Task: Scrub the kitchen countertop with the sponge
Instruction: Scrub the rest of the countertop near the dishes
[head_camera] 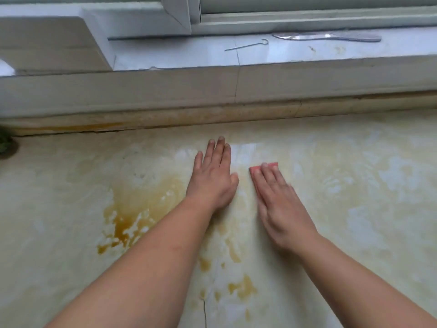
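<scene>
A pale marble countertop (354, 197) fills the lower view, wet and streaked with brownish-yellow stains (123, 223) left of centre and near the front. My right hand (281, 204) lies flat with straight fingers on a pink sponge (255, 169), pressing it onto the counter; only the sponge's far end shows past my fingertips. My left hand (212, 178) rests flat on the counter just left of it, fingers straight, holding nothing.
A raised ledge (212, 91) runs along the back of the counter below a window sill. On the sill lie a thin metal hook (248, 45) and a metal spatula-like tool (331, 37). A dark green object (6, 145) sits at the far left edge.
</scene>
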A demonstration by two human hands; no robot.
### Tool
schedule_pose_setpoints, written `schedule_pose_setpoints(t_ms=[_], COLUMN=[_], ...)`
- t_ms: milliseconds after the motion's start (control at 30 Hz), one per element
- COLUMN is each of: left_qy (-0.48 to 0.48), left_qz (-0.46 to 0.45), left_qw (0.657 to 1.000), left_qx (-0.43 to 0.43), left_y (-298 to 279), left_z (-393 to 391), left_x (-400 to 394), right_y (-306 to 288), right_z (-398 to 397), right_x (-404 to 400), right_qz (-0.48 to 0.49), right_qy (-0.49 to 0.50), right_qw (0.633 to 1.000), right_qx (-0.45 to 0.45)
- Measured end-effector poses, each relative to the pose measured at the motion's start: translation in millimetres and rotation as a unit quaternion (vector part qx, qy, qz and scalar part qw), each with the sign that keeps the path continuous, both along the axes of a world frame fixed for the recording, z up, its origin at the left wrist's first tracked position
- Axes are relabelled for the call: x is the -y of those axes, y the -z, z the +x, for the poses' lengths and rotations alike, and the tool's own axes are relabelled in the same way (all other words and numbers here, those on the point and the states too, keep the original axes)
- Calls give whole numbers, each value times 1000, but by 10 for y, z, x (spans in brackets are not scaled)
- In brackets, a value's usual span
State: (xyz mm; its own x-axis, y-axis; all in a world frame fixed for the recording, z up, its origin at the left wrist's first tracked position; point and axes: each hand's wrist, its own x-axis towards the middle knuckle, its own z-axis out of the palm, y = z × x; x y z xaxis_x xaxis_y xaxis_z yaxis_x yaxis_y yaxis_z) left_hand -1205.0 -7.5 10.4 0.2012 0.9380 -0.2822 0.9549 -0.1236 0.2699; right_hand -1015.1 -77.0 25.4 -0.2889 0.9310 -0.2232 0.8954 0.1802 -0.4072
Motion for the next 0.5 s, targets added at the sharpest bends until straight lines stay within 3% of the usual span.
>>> schedule_pose_setpoints(t_ms=[233, 367, 500], left_qy=[1, -25, -18], left_qz=[-4, 1, 17], left_qw=[1000, 1000, 999], left_qx=[9, -20, -28], left_y=[-29, 60, 124], left_z=[-406, -573, -659], left_x=[782, 1198, 1212], right_y=[-97, -127, -131], right_z=[156, -223, -563], right_x=[1872, 2115, 1642], right_qz=[-1, -17, -19], right_qy=[-27, -98, -81], right_qw=[999, 994, 997], right_qx=[26, 35, -1])
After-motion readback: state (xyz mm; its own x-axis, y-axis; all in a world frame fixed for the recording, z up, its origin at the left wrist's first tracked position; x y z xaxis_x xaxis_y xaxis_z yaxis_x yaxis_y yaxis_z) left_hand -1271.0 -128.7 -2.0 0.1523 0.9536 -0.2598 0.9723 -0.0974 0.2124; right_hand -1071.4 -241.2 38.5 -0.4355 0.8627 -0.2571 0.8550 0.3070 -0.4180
